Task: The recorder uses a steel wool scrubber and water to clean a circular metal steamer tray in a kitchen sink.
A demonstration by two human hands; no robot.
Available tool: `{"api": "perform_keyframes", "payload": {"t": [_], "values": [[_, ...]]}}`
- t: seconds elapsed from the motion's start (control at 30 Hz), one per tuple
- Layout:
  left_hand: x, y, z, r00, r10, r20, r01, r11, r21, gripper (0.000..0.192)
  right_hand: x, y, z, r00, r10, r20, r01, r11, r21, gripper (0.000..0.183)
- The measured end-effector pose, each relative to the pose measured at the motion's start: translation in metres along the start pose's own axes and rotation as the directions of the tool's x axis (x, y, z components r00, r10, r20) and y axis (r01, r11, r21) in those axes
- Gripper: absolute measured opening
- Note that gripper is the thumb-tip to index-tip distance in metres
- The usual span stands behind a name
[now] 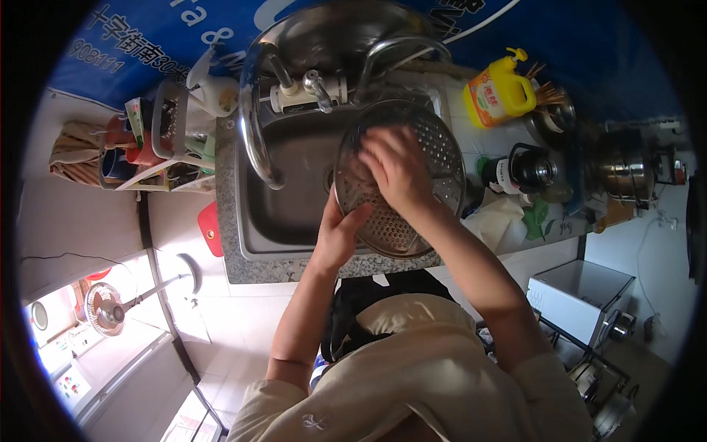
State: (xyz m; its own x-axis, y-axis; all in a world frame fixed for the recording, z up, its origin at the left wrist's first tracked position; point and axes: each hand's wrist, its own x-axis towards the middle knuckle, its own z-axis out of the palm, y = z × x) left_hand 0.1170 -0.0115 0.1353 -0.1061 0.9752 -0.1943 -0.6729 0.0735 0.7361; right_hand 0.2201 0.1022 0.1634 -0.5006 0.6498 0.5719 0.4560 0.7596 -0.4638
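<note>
A round metal steamer tray with many holes is tilted over the right part of the stainless steel sink. My left hand grips its left rim, with the thumb over the near face. My right hand is bent over the tray's upper middle and blurred. Its fingers seem to touch the surface, but whether anything is under them is hidden. The curved chrome faucet arches over the basin, left of the tray. A tap handle stands at the sink's back edge.
A yellow pump bottle and a black jug stand on the counter to the right. Left of the sink are a white spray bottle and a rack of cups. Granite edging runs along the front.
</note>
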Motion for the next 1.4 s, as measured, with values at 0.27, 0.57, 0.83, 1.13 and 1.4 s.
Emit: {"api": "perform_keyframes", "payload": {"t": [0.27,0.57,0.83,1.13,1.4], "values": [[-0.001,-0.010,0.012,0.998,0.010,-0.065,-0.017,0.994,-0.104,0.057,0.008,0.000,-0.001,0.995,-0.099,-0.033,0.100,0.995,0.026,0.017],[-0.001,-0.007,0.008,0.998,0.000,-0.063,-0.001,1.000,-0.026,0.051,0.011,0.001,-0.010,0.996,-0.084,0.014,0.084,0.996,0.016,0.015],[0.002,-0.005,0.010,0.998,-0.035,-0.048,0.032,0.998,-0.063,0.051,0.014,0.003,-0.009,0.997,-0.078,0.017,0.078,0.997,0.024,0.014],[0.007,0.006,0.002,0.999,0.008,-0.051,-0.011,0.999,-0.052,0.053,-0.005,-0.004,-0.025,0.992,0.007,0.127,-0.024,0.990,0.137,0.024],[0.015,0.011,0.013,0.997,-0.015,-0.071,0.007,0.992,-0.123,0.045,0.027,-0.005,-0.004,0.999,0.015,-0.041,-0.015,1.000,-0.002,0.031]]}}
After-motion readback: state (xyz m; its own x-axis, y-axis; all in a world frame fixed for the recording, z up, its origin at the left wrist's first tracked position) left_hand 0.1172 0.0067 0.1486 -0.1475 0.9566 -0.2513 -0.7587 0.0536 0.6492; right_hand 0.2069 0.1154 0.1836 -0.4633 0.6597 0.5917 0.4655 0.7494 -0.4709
